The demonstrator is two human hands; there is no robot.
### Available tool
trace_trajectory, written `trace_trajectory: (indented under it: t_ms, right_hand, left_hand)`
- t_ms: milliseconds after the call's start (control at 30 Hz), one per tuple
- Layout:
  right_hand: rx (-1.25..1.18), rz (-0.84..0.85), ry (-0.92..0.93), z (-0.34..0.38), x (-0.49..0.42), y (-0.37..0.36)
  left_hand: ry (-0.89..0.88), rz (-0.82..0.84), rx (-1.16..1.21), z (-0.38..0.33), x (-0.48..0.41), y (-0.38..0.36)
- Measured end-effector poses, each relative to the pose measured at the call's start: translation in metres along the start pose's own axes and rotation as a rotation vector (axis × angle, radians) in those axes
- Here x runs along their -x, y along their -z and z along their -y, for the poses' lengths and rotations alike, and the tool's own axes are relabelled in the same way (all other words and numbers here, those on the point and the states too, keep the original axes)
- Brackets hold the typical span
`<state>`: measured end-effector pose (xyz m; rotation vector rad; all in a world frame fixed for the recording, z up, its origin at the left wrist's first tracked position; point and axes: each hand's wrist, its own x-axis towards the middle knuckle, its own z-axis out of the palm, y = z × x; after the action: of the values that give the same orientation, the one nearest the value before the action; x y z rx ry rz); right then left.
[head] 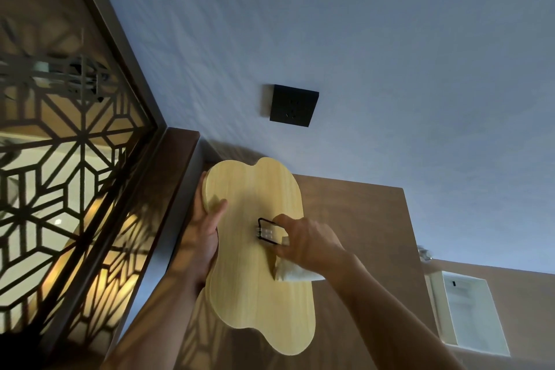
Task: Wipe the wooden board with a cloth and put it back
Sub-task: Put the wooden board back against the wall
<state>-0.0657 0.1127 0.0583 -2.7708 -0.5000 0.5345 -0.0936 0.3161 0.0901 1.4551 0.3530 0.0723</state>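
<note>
Pale wood, wavy-edged: wooden board [258, 264] held up off the brown table [360, 219], in the middle of the view, tilted with its broad face toward the camera. Gripped at its far-left edge by the left hand [204, 228], thumb pressed onto the face, fingers wrapped behind. Right hand [306, 242] pressed on the board's middle, clenched around a crumpled white cloth [295, 272] that stuck out beneath the palm. Small black wire loop with a clear fitting [265, 231] fixed to the board just left of the right fingertips; whether touched, could not tell. Behind, a grey-blue wall [360, 39] with a black square socket [293, 106] above the board. On the left, a dark-framed lattice screen [60, 174], lit warm from behind. Far right, a white framed panel [468, 309].
</note>
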Motion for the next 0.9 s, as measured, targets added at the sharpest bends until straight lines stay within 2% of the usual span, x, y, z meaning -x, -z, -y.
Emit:
trace_trajectory:
  t_ms: [100,300,367,500,600,733,900]
  right_hand:
    - [0.012,0.008,-0.007,0.0,0.001,0.005]
    - [-0.01,-0.035,-0.014,0.006,0.001,0.02]
    - [-0.019,-0.05,-0.01,0.01,-0.001,0.023]
    - [-0.047,-0.06,-0.019,0.02,-0.005,0.025]
    - [-0.043,-0.092,0.003,0.025,-0.007,0.022]
    - [-0.068,-0.091,-0.014,0.029,-0.01,0.019]
    - [-0.087,-0.112,-0.017,0.022,-0.011,0.01]
  left_hand:
    - [-0.006,0.032,0.063,-0.006,0.002,-0.002]
    - [0.06,0.124,-0.207,-0.037,-0.016,0.005]
    - [0.041,0.133,-0.214,-0.05,-0.02,-0.002]
    - [-0.056,0.147,-0.374,-0.068,-0.017,-0.022]
    - [-0.139,0.09,-0.511,-0.067,-0.013,-0.032]
    - [-0.157,0.048,-0.669,-0.074,-0.006,-0.046]
    - [-0.195,0.022,-0.769,-0.068,0.001,-0.07]
